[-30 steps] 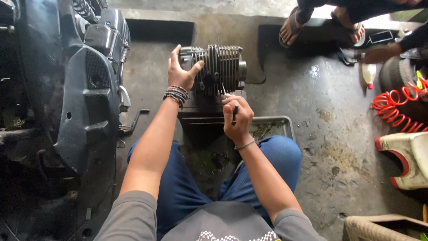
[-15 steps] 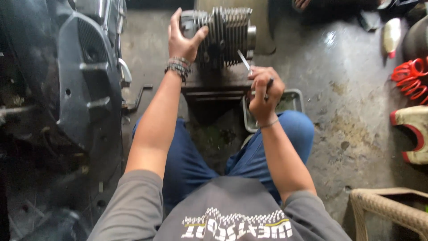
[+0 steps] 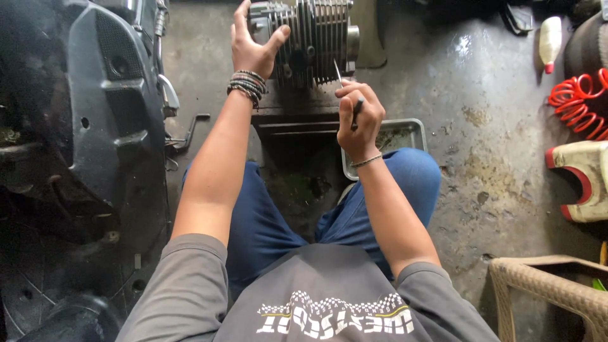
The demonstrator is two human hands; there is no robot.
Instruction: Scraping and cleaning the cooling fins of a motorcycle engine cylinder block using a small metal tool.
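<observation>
While the left hand (image 3: 252, 54) grips the cylinder (image 3: 315, 39), a tray (image 3: 405, 136) lies near.

I see a stained, damp concrete floor (image 3: 494, 145), grey with dark blotches and a wet sheen near the top. On my left stands a black scooter body (image 3: 95, 126), its panels dusty. On my right lie a red coiled hose (image 3: 579, 104), a white bottle (image 3: 550, 41) with a red tip, and a white and red plastic piece (image 3: 586, 183). A woven wicker stool (image 3: 551, 288) sits at the lower right corner. Light is soft daylight.
</observation>
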